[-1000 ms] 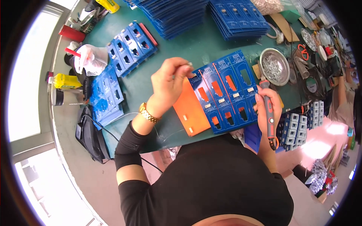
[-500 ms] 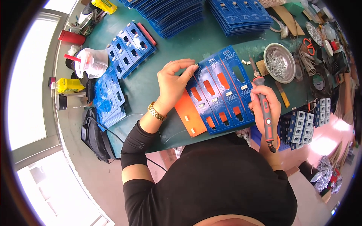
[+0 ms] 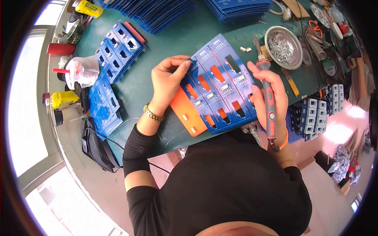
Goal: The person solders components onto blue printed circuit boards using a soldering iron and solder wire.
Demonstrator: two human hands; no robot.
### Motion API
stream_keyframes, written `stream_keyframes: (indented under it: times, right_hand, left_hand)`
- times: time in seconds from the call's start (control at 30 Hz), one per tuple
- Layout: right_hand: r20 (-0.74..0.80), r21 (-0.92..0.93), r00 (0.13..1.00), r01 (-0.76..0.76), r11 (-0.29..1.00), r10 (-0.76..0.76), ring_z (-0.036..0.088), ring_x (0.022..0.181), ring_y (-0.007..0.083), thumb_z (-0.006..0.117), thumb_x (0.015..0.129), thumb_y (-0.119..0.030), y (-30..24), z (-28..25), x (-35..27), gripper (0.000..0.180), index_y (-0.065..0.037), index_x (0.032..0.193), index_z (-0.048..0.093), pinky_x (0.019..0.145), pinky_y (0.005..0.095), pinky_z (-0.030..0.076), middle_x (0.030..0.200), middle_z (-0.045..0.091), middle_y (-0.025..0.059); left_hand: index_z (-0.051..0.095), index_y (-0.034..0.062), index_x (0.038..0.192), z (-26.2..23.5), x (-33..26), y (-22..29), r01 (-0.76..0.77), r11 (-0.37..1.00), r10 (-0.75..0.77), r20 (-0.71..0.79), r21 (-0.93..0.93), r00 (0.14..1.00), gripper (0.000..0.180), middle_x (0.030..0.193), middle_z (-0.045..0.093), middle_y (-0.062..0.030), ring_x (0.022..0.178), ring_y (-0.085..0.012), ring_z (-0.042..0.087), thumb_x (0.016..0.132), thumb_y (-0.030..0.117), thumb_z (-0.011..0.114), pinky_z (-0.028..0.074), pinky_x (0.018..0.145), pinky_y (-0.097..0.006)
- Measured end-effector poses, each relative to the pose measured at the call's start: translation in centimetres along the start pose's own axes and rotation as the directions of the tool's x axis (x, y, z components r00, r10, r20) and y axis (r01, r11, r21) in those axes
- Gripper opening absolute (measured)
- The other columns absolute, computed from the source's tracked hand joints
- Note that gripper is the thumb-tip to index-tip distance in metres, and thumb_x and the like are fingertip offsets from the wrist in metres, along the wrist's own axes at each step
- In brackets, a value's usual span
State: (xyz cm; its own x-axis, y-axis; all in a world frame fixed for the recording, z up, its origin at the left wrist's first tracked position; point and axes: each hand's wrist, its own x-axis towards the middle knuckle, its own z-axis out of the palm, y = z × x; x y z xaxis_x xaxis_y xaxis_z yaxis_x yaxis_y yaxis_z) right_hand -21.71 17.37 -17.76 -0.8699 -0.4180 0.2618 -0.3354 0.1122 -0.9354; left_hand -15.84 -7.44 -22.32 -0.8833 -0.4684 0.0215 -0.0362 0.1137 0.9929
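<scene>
- Green bench point(image 3: 165, 43) crowded with blue panel stacks point(image 3: 118, 47) and a metal dish point(image 3: 284, 41) of small parts.
- Left hand point(image 3: 167, 80) pinches the board's point(image 3: 220, 84) near-left top edge, fingers pressed together.
- Right hand point(image 3: 271, 92) is wrapped around the iron point(image 3: 267, 100); its tip points away, toward the dish.
- Board lies flat on an orange mat point(image 3: 188, 114), long axis running diagonally.
- Risk: board may slide if the pinch slackens, and the tip could touch fingers.

Brightly lit by daylight from the window point(image 3: 27, 118) at left, blown out to white there. Overexposed again at the pink floor point(image 3: 338, 129) on the right. Soft shadows only, under the hands on the green desk point(image 3: 149, 67). Sharp in the centre; bent, darkened and vignetted to black toward the round fisheye rim.
</scene>
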Motion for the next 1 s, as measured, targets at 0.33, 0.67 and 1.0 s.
stream_keyframes:
  times: [0.33, 0.67, 1.0]
  right_hand:
    - [0.116, 0.040, 0.993, -0.015, 0.999, 0.011, 0.049, 0.061, 0.0015, 0.043, 0.090, 0.005, 0.3, -0.5, -0.3, 0.021, -0.004, 0.107, 0.051, 0.058, 0.0176, 0.044, 0.118, 0.061, 0.0193]
    - [0.054, 0.092, 0.999, -0.005, 0.996, 0.000, 0.045, 0.057, 0.0066, 0.044, 0.075, 0.016, 0.9, -0.3, -0.2, 0.041, -0.004, 0.109, 0.054, 0.059, 0.0200, 0.043, 0.107, 0.065, 0.0161]
    - [0.084, 0.183, 0.994, -0.088, 0.979, 0.073, 0.052, 0.063, 0.0028, 0.041, 0.089, 0.007, 1.1, -0.7, -0.4, 0.027, -0.004, 0.111, 0.050, 0.059, 0.0173, 0.045, 0.120, 0.059, 0.0175]
  left_hand:
    - [0.064, -0.0038, 0.088, 0.4, 0.2, -0.5, 0.023, 0.998, -0.023, -0.005, -0.058, 1.000, 0.012, 0.098, 0.068, -0.0105, 0.084, -0.0103, 0.060, 0.086, 0.008, 0.067, 0.049, 0.078, -0.023]
    - [0.064, -0.0047, 0.088, 0.5, 0.5, -0.4, -0.007, 0.997, 0.005, 0.028, 0.073, 1.000, 0.014, 0.096, 0.068, -0.0098, 0.081, -0.0100, 0.061, 0.085, 0.008, 0.068, 0.050, 0.075, -0.022]
    - [0.063, -0.0050, 0.087, 0.4, 0.3, -0.5, -0.015, 0.998, 0.013, 0.027, 0.058, 1.000, 0.013, 0.099, 0.068, -0.0103, 0.083, -0.0094, 0.060, 0.086, 0.008, 0.066, 0.050, 0.076, -0.023]
